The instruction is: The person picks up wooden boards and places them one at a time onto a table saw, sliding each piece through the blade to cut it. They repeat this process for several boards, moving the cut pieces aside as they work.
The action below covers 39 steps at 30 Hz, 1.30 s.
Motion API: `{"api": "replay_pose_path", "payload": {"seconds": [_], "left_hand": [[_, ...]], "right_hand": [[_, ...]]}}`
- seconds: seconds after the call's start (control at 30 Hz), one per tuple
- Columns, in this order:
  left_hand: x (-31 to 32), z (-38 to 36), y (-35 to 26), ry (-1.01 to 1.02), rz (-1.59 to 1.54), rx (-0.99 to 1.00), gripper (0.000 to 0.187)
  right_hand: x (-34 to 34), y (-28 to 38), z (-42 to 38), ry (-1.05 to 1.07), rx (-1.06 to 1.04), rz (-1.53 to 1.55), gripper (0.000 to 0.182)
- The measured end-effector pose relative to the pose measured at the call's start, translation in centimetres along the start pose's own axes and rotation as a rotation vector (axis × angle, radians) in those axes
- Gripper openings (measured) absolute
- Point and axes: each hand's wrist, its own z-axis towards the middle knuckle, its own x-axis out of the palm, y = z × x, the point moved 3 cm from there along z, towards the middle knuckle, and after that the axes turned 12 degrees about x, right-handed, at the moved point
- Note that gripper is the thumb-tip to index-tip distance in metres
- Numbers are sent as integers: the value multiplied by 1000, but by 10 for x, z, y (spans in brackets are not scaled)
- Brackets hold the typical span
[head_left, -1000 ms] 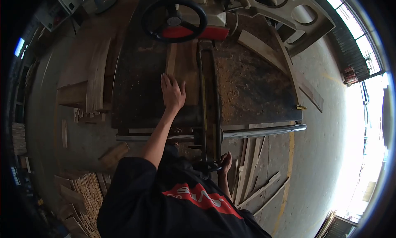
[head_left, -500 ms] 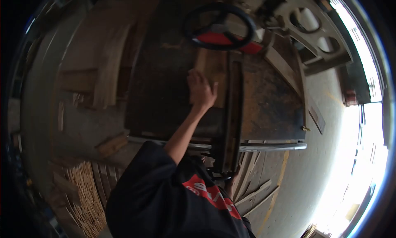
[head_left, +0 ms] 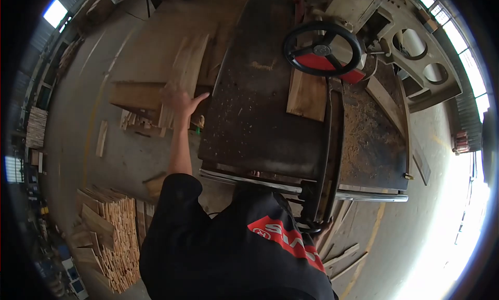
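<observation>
**Left hand spread over the offcut stack, right hand low at the saw's front**

The left hand (head_left: 179,100) reaches out to the person's left, off the edge of the saw table (head_left: 249,128), with fingers spread apart and nothing gripped. It hovers over a stack of wood boards (head_left: 182,76) that leans beside the machine; whether the fingertips touch the top board cannot be told through the blur. The boards sit just past the hand, within arm's reach of the table, probably so that stock can be drawn without stepping away.

To the right of that hand, well apart, a short plank (head_left: 307,94) lies flat on the table against the long fence (head_left: 332,144), just below the black handwheel (head_left: 322,48); the fence keeps its edge straight.

The right hand (head_left: 317,228) is low at the machine's front, under the rail (head_left: 291,188), mostly hidden behind the dark shirt (head_left: 234,253); its grip cannot be told. Thin strips (head_left: 343,256) lie on the floor beside it.
</observation>
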Motion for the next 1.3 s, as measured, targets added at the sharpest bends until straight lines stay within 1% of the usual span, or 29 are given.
{"api": "replay_pose_path", "payload": {"seconds": [0.1, 0.2, 0.3, 0.4, 0.47, 0.5, 0.53, 0.57, 0.6, 0.63, 0.67, 0.7, 0.73, 0.77, 0.8, 0.83, 0.87, 0.93, 1.0, 1.03, 1.1, 1.13, 1.17, 1.2, 1.27, 1.3], "left_hand": [[-5, -2, 43, 381, -88, -51, 130], [-1, -1, 55, 463, -185, -128, 118], [-7, -17, 43, 354, -295, -100, 108], [-45, -58, 21, 299, -1268, -234, 96], [-40, -102, 24, 374, -1894, -390, 92], [-44, -124, 16, 413, -2170, -319, 94], [-66, -147, -9, 459, -2443, -257, 96], [-88, -166, -38, 566, -2630, -230, 106], [-107, -183, -68, 671, -2821, -208, 116], [-115, -200, -89, 742, -2884, -251, 123], [-120, -219, -107, 807, -2945, -299, 129], [-122, -238, -124, 840, -2958, -290, 136], [-117, -257, -136, 866, -2958, -307, 138], [-116, -270, -150, 889, -3007, -277, 137], [-114, -283, -163, 915, -3056, -244, 137], [-117, -295, -173, 927, -3053, -294, 135], [-123, -307, -182, 938, -3046, -347, 133], [-135, -320, -193, 975, -3009, -452, 129], [-144, -325, -201, 1012, -2945, -564, 125], [-142, -323, -204, 1051, -2869, -520, 118], [-130, -309, -198, 1107, -2716, -430, 105], [-103, -302, -180, 933, -2255, -470, 94], [-83, -294, -160, 750, -1802, -480, 84], [-97, -280, -156, 568, -1335, -186, 73], [-125, -267, -163, 544, -755, 144, 84], [-133, -272, -176, 412, -632, 312, 87]], "right_hand": [[0, -1, 6, 30, 18, 26, 37], [-8, -3, 11, 53, 29, 45, 34], [-18, -4, 20, 92, 27, 74, 32], [-25, -11, 30, 108, 28, 100, 31], [-20, -14, 30, 65, 28, 97, 32], [-15, -16, 32, 38, 27, 97, 36], [-8, -15, 25, 47, 56, 101, 37], [-4, -12, 20, 54, 83, 101, 38], [5, -6, 12, 12, 87, 144, 41], [12, 0, 2, 37, 62, 79, 39], [14, 3, 0, -15, 58, 83, 36], [29, 13, -15, -29, 62, 60, 34], [25, 11, -8, -1, 111, 30, 35], [19, 8, -2, 28, 91, -19, 35], [13, 4, 5, 100, 80, -49, 37], [15, 3, 5, 103, 104, -51, 40], [13, 1, 8, 34, 106, -42, 40], [10, 0, 13, 74, 142, -23, 38], [10, -4, 17, 164, 57, -60, 39], [8, -2, 18, 159, 99, -124, 38], [13, 3, 16, 191, 45, -168, 39], [16, 2, 13, 208, 19, -190, 39], [20, 6, 7, 172, -1, -233, 43], [22, 7, 8, 170, 14, -258, 43], [22, 10, 10, 172, 50, -330, 43], [23, 11, 11, 185, 34, -367, 47]]}}
